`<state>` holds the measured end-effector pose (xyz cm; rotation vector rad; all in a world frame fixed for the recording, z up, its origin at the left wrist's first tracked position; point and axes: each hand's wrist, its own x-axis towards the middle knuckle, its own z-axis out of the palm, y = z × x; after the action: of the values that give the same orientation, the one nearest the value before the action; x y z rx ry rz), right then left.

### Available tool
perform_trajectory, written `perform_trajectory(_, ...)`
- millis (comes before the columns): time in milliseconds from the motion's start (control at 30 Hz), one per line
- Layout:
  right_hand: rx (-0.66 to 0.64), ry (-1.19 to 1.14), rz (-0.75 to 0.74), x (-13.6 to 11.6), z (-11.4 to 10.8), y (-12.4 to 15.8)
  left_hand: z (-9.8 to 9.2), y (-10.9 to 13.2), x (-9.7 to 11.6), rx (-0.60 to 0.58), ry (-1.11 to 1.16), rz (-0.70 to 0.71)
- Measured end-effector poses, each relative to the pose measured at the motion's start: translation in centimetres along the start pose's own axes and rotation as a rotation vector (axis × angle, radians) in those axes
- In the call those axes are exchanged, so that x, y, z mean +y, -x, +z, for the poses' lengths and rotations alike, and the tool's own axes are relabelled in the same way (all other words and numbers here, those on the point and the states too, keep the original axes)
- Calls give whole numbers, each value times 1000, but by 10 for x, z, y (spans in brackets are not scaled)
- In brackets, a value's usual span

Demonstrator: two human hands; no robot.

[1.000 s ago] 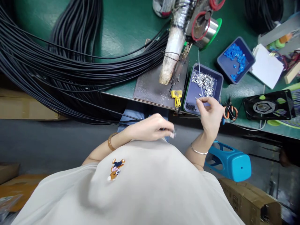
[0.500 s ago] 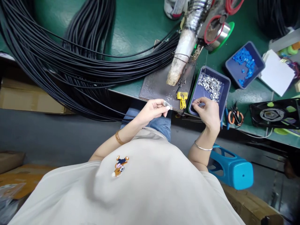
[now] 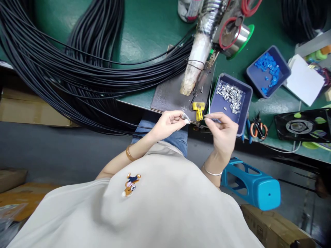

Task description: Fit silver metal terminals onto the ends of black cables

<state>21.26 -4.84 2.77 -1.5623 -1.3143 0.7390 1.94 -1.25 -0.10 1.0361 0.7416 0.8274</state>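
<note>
By my view, at a green bench [image 3: 139,34], the worker's left hand [image 3: 168,125] pinches a small silvery piece [image 3: 186,118]; the right hand [image 3: 223,132], nearer the thin wire [image 3: 209,100], has its grip closed on it at three o'clock from the piece, apart. The wire runs toward twelve (a yellow clip [image 3: 198,107] sits at two).

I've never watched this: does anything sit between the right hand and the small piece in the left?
From above, the yellow clip shows between the right hand and the small piece in the left hand; relative heights are unclear. Nothing else does.
</note>
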Motion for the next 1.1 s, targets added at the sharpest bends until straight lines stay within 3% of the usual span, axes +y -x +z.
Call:
perform_trajectory(233, -153, 86, -31, -4, 26, 8, -1, 1, -5, 11, -51, 46)
perform_trajectory(467, -219, 163, -58, -10, 26, 7, 0, 1, -5, 11, -91, 90)
perform_trajectory(867, -367, 247, -167, -15, 13, 4, -1, 4, -6, -6, -196, 41)
perform_trajectory(1000, -217, 207, -31, -13, 12, 4, -1, 4, -7, 3, -191, 49)
perform_trajectory(1100, -271, 124, 62, -8, 13, 5, -1, 3, -7, -9, -168, 73)
